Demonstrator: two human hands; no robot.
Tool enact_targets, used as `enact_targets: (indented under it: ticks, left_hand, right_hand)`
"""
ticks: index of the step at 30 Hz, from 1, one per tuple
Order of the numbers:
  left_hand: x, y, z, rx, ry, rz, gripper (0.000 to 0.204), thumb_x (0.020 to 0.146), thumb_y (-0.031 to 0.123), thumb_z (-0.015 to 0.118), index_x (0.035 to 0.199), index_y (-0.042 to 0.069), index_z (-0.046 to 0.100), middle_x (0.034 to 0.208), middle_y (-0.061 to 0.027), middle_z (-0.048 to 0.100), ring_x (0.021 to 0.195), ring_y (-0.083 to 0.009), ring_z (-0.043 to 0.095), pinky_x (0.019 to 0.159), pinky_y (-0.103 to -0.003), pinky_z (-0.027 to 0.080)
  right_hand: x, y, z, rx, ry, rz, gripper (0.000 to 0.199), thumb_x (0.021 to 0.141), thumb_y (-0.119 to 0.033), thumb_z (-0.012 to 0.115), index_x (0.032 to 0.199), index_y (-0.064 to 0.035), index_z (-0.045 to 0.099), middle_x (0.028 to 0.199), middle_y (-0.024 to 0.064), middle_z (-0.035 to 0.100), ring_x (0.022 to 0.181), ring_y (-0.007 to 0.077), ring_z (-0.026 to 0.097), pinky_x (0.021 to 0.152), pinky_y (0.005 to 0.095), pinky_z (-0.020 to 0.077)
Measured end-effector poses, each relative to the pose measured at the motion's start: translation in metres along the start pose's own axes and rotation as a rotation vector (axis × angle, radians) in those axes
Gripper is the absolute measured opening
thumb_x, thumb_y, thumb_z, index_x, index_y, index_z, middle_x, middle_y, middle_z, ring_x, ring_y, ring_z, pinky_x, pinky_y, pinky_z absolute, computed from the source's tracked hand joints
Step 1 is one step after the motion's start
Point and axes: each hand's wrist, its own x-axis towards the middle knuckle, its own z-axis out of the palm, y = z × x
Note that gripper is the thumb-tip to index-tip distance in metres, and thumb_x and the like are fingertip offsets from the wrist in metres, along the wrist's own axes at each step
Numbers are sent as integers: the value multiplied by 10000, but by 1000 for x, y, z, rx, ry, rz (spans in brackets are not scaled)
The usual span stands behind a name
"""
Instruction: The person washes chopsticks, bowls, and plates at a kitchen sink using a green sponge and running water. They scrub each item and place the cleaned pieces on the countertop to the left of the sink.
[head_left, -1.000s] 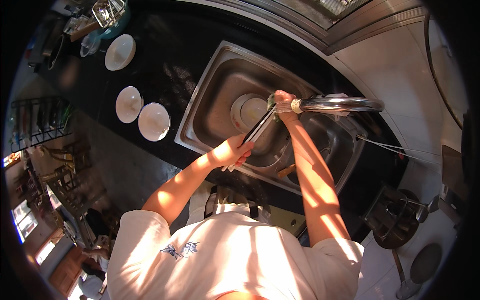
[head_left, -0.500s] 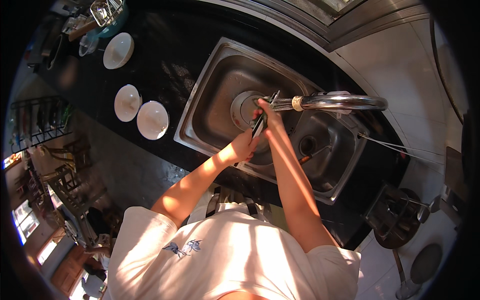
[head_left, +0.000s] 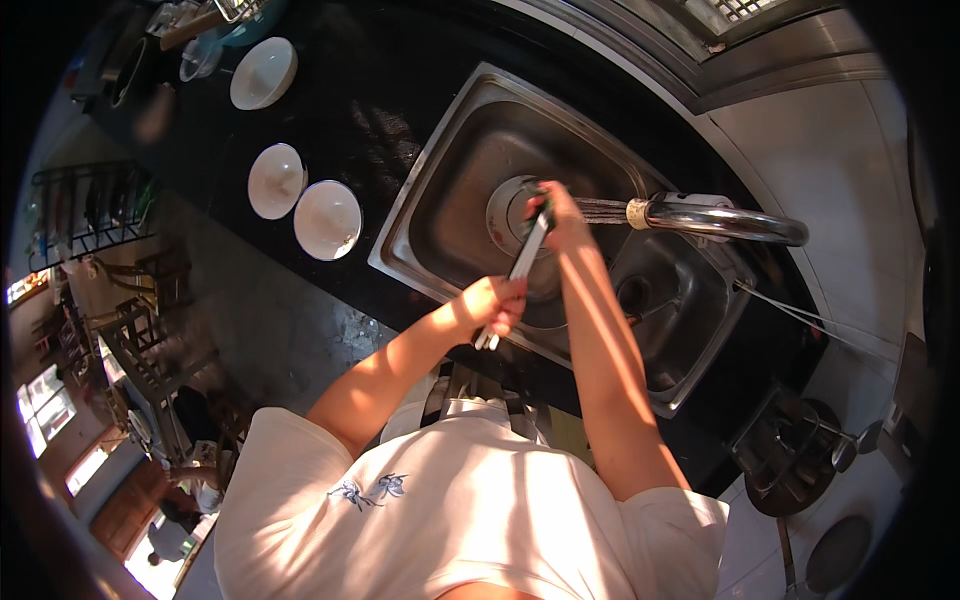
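My left hand [head_left: 495,304] is closed around a bundle of chopsticks [head_left: 528,252] over the near edge of the sink [head_left: 420,262]. Their pale ends stick out below that fist. Higher up, my right hand [head_left: 560,218] wraps the other end, with a dark green scrubbing pad [head_left: 541,203] partly showing between its fingers. A stream of water runs from the curved metal faucet [head_left: 735,221] toward my right hand. Beneath the hands, a white bowl [head_left: 500,222] with a reddish pattern sits in the larger basin, partly covered by my right hand.
Three white bowls, one nearest the sink [head_left: 328,220], one beside it [head_left: 277,182] and one farther off [head_left: 264,74], stand on the black counter [head_left: 350,100]. The smaller basin [head_left: 665,330] has a drain. A dark rack [head_left: 790,440] stands at right.
My hands have drawn farther apart along the chopsticks, leaving more of their length bare between them. The whole view has shifted slightly, so the sink and bowls appear farther right.
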Motion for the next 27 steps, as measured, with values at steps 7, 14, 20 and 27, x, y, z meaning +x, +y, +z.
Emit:
enact_targets:
  ticks: [7,14,20,27]
  left_hand:
    - [9,-16,-7,315,179,150,245,961,304,486,866,126,346,632,25,338,480,-73,297,421,-250,305]
    - [2,9,1,50,-49,130,311,978,306,451,732,145,347,582,56,259,455,-56,219,403,-227,205]
    - [-13,22,-15,270,-127,127,441,978,349,447,614,130,328,521,40,276,413,-65,254,377,-233,230]
    - [0,46,-29,112,-224,51,321,986,314,430,721,147,356,565,57,241,450,-63,209,394,-228,191]
  right_hand:
    - [-49,21,42,-226,279,-232,368,848,-421,620,839,-61,545,587,77,564,526,224,583,500,348,503]
    - [-27,-4,26,175,-286,-98,661,795,-419,340,1182,89,509,1070,239,621,917,347,641,798,430,522]
    - [-33,-29,27,237,-357,-323,680,702,-333,384,1245,67,472,1217,248,537,1133,377,528,907,505,445]
    - [-69,30,55,-2,-521,-134,539,837,-291,438,1235,72,472,1185,232,562,1121,341,537,959,427,456]
